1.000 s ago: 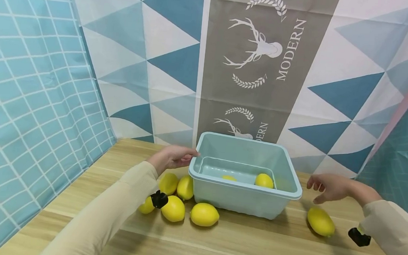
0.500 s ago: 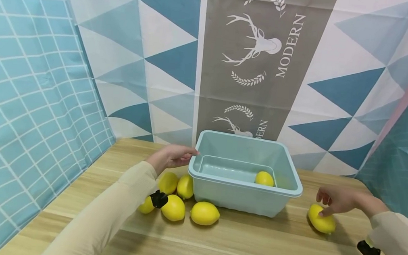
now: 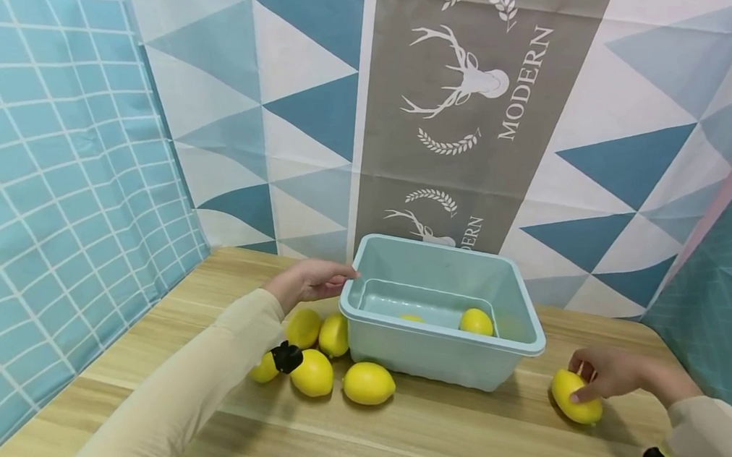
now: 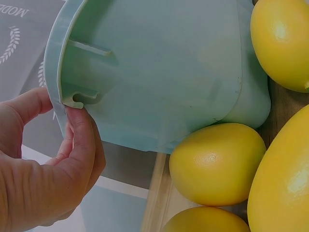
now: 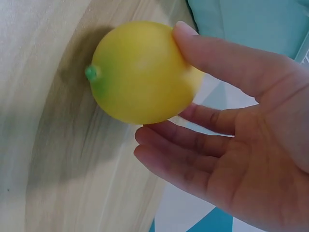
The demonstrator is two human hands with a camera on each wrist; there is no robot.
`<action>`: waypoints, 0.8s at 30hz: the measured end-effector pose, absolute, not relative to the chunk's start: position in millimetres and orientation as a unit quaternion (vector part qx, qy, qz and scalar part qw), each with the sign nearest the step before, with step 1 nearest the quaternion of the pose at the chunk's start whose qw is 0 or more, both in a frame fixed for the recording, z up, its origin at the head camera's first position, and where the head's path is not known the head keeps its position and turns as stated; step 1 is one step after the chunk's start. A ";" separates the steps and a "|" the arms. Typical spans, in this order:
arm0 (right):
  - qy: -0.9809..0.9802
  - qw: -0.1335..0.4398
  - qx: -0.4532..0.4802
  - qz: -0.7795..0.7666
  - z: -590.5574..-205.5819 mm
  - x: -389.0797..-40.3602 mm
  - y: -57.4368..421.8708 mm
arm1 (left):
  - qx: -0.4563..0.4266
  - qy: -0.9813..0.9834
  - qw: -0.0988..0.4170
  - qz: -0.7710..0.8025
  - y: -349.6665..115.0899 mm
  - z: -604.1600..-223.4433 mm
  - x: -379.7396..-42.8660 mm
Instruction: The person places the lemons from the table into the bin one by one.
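Observation:
My left hand (image 3: 312,280) pinches the left rim of a pale blue-green plastic bin (image 3: 420,353); in the left wrist view the thumb (image 4: 36,104) is on the outer side and the fingers curl under the lip. To the right of the bin, my right hand (image 3: 617,374) grips a yellow lemon (image 3: 576,398) between thumb and fingers. The right wrist view shows this lemon (image 5: 140,72) with a green tip, close over the wooden table. Inside the bin lies one lemon (image 3: 477,322), and the top of another lemon (image 3: 412,318) shows behind the front wall.
Several lemons (image 3: 312,374) cluster on the wooden table (image 3: 425,444) at the bin's left, one partly hidden by the left wrist's black camera mount (image 3: 286,357). A single lemon (image 3: 368,383) lies before the bin's front left corner. Patterned sheets (image 3: 310,122) stand behind the table.
My right hand has moved down and slightly right from above the lemon and now holds it. The left hand stays at the bin's rim, and the bin stays in place.

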State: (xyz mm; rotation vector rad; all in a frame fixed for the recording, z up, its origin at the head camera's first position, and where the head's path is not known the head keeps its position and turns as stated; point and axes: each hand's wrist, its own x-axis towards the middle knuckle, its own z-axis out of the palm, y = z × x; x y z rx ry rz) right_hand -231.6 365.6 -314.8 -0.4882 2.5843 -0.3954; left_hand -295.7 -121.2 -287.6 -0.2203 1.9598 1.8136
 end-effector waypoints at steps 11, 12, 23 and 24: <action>0.915 0.245 -0.262 -0.182 -322.9 -230.8 360.7 | -0.087 0.712 0.225 0.659 -120.2 -286.0 -293.8; 0.913 0.246 -0.269 -0.186 -324.0 -230.9 360.5 | -0.088 0.712 0.226 0.659 -120.3 -286.0 -293.7; 0.900 0.246 -0.299 -0.201 -333.0 -229.8 353.3 | -0.087 0.709 0.227 0.662 -120.6 -287.9 -294.7; 0.899 0.245 -0.302 -0.203 -333.4 -229.5 352.9 | -0.088 0.709 0.227 0.662 -120.6 -288.0 -294.6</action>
